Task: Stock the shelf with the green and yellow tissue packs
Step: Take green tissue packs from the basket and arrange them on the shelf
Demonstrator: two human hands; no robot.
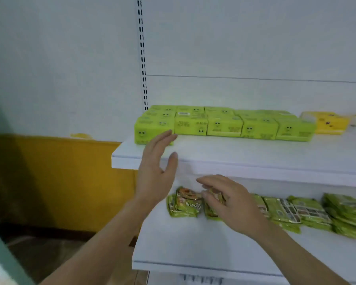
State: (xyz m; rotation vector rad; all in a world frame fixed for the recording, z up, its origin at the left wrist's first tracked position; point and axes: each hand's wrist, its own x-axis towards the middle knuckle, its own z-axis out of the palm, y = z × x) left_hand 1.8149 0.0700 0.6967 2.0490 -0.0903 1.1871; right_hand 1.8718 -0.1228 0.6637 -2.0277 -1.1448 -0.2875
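Soft, cool, even light from above, going by the faint shadow band under the upper shelf [255, 161] lip. Dim and murky at bottom left, down by the floor [39, 249]. Washed out on the yellow tissue pack [327, 124] at far right (detail nearly gone). Small glints on the foil snack packets [286, 210] on the lower shelf [193, 243]. Motion smear on left hand [154, 175] and right hand [232, 202]. Soft overall, with print on the green tissue packs [224, 125] unreadable. Wide-angle bowing of the slotted upright [142, 58], and smeared edges.

Green snack packets [185, 204] in row on lower shelf [193, 247]; slotted upright [142, 52] above; yellow wall panel [60, 182] at left.
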